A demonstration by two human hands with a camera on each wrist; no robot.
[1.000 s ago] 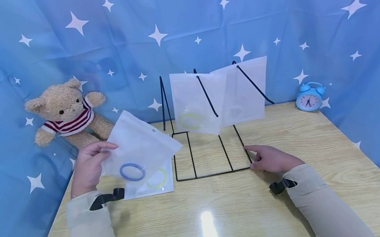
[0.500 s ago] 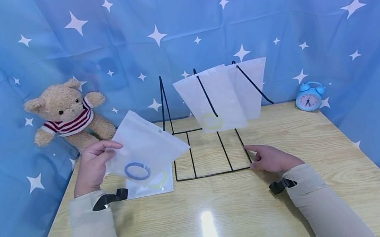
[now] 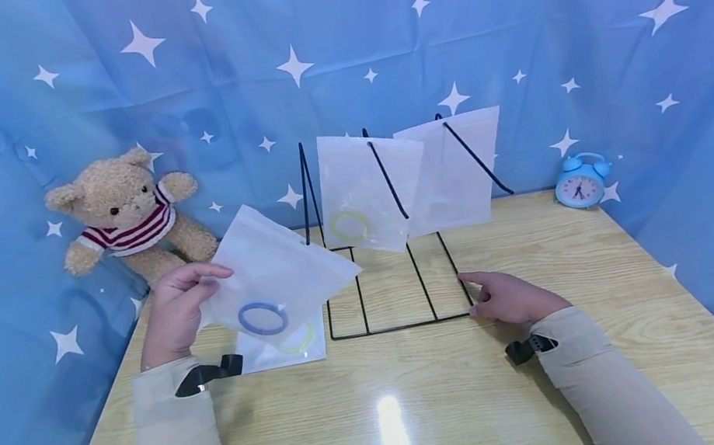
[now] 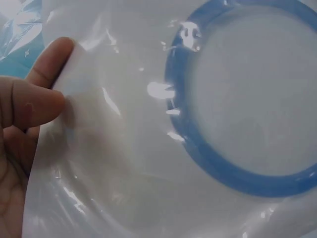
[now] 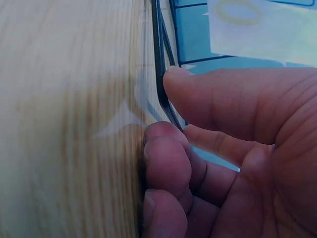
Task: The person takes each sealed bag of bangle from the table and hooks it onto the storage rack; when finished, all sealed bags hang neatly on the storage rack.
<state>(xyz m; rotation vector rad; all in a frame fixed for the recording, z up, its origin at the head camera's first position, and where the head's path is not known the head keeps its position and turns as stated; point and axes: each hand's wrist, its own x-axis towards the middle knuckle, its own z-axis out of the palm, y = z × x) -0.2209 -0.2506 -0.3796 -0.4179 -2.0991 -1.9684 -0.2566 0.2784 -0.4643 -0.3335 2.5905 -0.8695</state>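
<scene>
My left hand [image 3: 173, 312] pinches the left edge of a white-backed clear plastic bag [image 3: 277, 255] between thumb and fingers. Inside it lies a blue ring [image 4: 183, 124]. The bag tilts, its right corner overlapping the left side of a black wire display rack [image 3: 403, 327]. At the rack's front right base corner, my right hand [image 3: 511, 297] grips the wire with thumb and fingers. Two more bags hang from the rack: a middle bag [image 3: 357, 183] with a yellow ring, and a right bag [image 3: 455, 174] whose contents are unclear. The left prong [image 3: 305, 192] is bare.
Partly under the held bag, another bag [image 3: 255, 357] with a yellow ring lies on the wooden table [image 3: 308, 435]. A teddy bear [image 3: 139, 212] sits at the back left. Back right stands a blue alarm clock [image 3: 580, 183]. A starry blue curtain [image 3: 366, 24] surrounds the table.
My left hand has shifted slightly right with its bag. The hanging bags swung right, then back left on their prongs. My right hand has stayed at the rack's corner.
</scene>
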